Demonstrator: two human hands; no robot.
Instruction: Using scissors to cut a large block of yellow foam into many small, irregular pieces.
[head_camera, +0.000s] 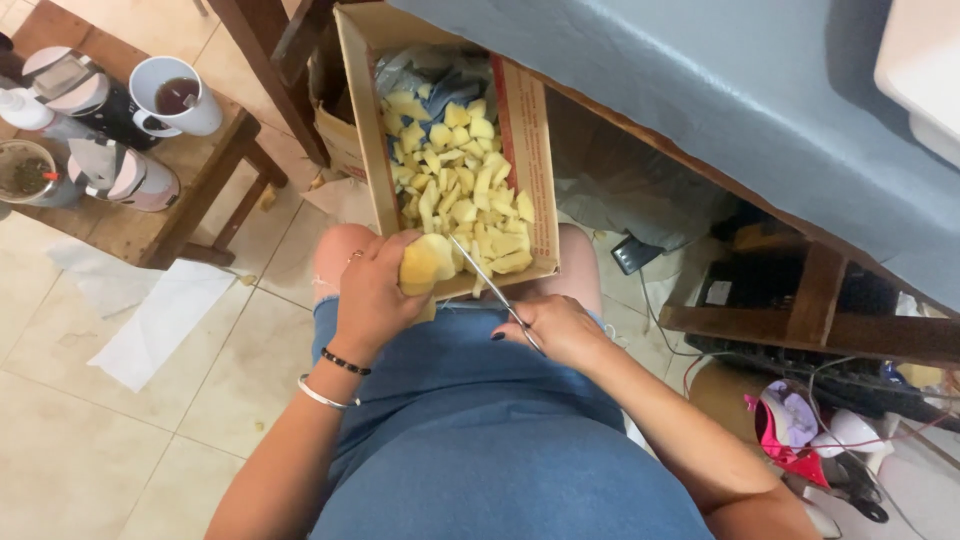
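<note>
Left hand (372, 290) grips a yellow foam piece (425, 262) over a box (520, 140) of cut pieces. Right hand (555, 328) fingers are closed around scissors (492, 285).

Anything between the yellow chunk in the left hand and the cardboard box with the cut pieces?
Nothing visible. The left hand holds the yellow chunk right at the cardboard box near edge; the scissors in the right hand sit beside it.

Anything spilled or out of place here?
Yes: yellow scraps lie on the tiled floor beside the white paper, outside the cardboard box. The left hand holds a yellow chunk; the right hand holds a knife.
</note>
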